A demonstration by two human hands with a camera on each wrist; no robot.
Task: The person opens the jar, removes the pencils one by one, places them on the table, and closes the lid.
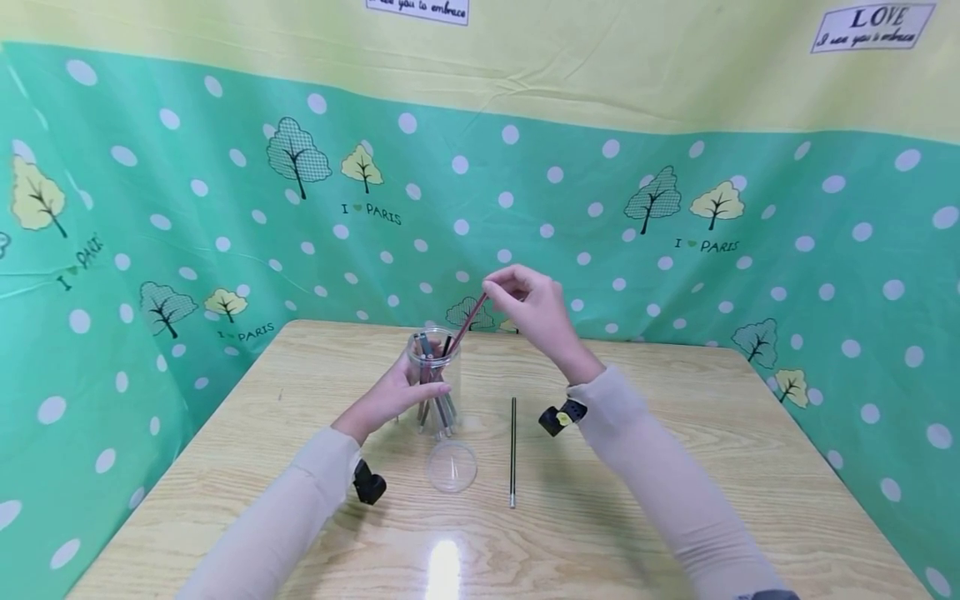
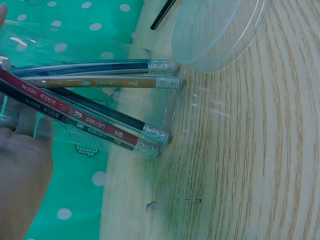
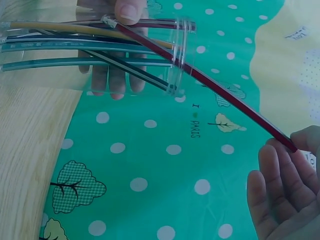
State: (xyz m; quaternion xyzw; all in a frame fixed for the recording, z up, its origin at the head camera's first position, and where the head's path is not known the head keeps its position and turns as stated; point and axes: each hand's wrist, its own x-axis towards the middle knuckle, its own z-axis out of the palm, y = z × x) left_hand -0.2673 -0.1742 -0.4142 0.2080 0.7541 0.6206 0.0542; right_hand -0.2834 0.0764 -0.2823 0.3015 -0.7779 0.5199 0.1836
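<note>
My left hand [image 1: 393,396] grips a clear jar [image 1: 456,385], which stands upright with several pencils inside. In the right wrist view its thumb lies on the near side, with the other fingers behind the clear wall. Above the rim, my right hand [image 1: 534,310] pinches the upper end of a red pencil [image 3: 230,103] between thumb and fingers. That pencil slants through the mouth, its eraser end still inside the jar. Teal pencils [image 3: 90,62], a golden-brown pencil [image 2: 110,82] and dark ones lean around it, eraser ends down.
A round clear lid [image 1: 452,468] lies on the wooden table [image 1: 645,533] just in front of the jar. To the right of it lies a dark striped pencil [image 1: 513,454], pointing away from me. A green dotted curtain [image 1: 570,208] hangs behind the table and along both sides.
</note>
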